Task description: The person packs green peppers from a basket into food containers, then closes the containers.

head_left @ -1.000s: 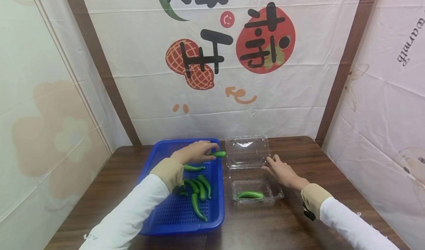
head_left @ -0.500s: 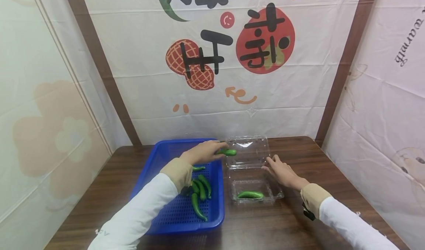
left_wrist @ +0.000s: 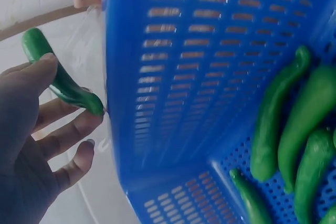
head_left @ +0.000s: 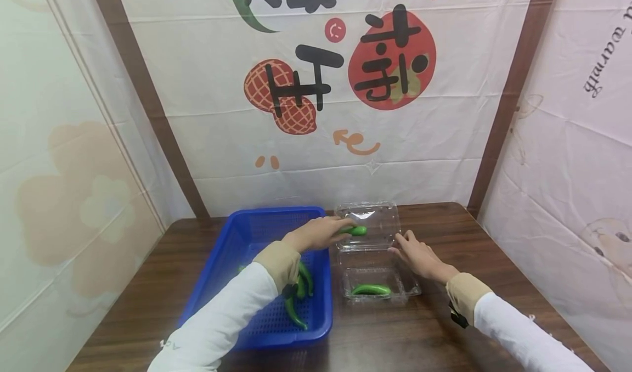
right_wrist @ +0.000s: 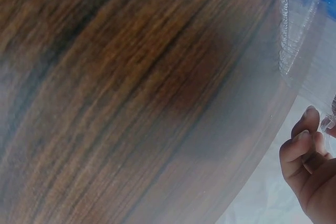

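A green chili pepper [head_left: 359, 231] is gripped between the thumb and fingers of my left hand [head_left: 318, 234]. That hand is over the right rim of the blue basket [head_left: 327, 306], in front of the raised lid [head_left: 372, 218] of a clear plastic clamshell box. In the left wrist view the held pepper [left_wrist: 60, 80] shows almost whole, beside the basket's wall. My right hand [head_left: 419, 258] pinches the clear plastic near the box's hinge side, at its right edge. One pepper [head_left: 371, 289] lies in the base [head_left: 348, 276] along its front.
Several more green peppers [left_wrist: 304, 114] lie on the basket's floor, partly hidden by my left sleeve in the head view. Basket and box stand side by side on a brown wooden table [head_left: 365, 339]. A printed white cloth [head_left: 276, 180] hangs behind it.
My left hand has carried its pepper rightward, from over the basket to in front of the box's lid. The right hand has stayed at the box's edge.
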`<action>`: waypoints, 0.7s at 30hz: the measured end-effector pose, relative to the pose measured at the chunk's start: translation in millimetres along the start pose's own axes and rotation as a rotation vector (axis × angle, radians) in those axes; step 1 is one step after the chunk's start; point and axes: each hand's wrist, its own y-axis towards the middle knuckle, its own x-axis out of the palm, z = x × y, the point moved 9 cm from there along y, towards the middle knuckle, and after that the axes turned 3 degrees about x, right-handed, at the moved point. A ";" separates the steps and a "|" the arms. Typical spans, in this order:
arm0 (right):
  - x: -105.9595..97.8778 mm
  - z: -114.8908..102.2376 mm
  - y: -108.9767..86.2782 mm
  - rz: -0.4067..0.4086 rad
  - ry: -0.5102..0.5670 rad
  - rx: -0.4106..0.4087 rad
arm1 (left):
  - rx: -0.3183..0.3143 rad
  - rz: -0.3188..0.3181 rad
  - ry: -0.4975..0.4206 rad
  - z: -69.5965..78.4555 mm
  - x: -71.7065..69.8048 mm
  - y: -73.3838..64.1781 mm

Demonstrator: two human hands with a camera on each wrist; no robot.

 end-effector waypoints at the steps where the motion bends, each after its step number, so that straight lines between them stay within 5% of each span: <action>1: -0.2 -0.1 0.0 0.003 0.002 -0.001 | 0.003 0.007 -0.001 1.5 1.1 1.6; 9: 0.0 0.5 2.6 0.017 -0.016 -0.012 | 0.044 0.022 0.017 15.4 10.0 9.7; 21: 1.1 -0.2 2.0 -0.011 -0.011 -0.006 | 0.049 -0.080 0.074 19.9 42.0 15.2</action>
